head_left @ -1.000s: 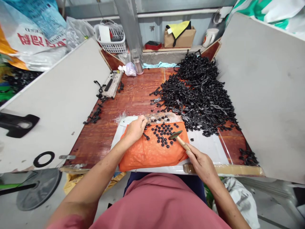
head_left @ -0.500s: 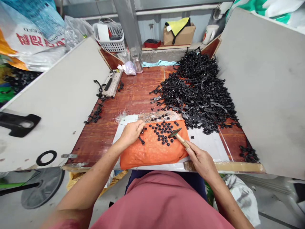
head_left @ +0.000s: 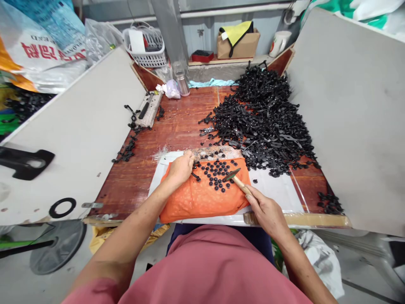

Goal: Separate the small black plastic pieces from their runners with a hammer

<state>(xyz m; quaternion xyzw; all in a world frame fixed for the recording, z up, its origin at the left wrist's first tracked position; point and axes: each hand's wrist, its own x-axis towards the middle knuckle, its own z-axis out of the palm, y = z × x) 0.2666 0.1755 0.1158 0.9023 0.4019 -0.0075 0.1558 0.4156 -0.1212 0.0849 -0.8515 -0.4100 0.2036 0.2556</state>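
My right hand (head_left: 268, 210) is closed round the wooden handle of a hammer (head_left: 242, 185), whose dark head rests low over several small round black pieces (head_left: 218, 171) on an orange cloth pad (head_left: 196, 200). At the pad's upper left edge, my left hand (head_left: 182, 166) is closed, fingers pinched together. A black strip with a knobbed end (head_left: 195, 176) sticks out from beneath its fingers. Just beyond the pad lies a speckled stone slab (head_left: 205, 154) with a few loose black pieces on it.
A large heap of black plastic strips (head_left: 262, 122) covers the right side of the wooden table (head_left: 180, 114). At the left lie scattered strips and a block (head_left: 150, 109) with a tool on it. Grey panels (head_left: 344, 114) wall both sides; a white basket (head_left: 147, 46) stands behind.
My left hand has shifted slightly right and up toward the slab, and the black strip under its fingers moved right with it. My right hand and the hammer stay nearly still.
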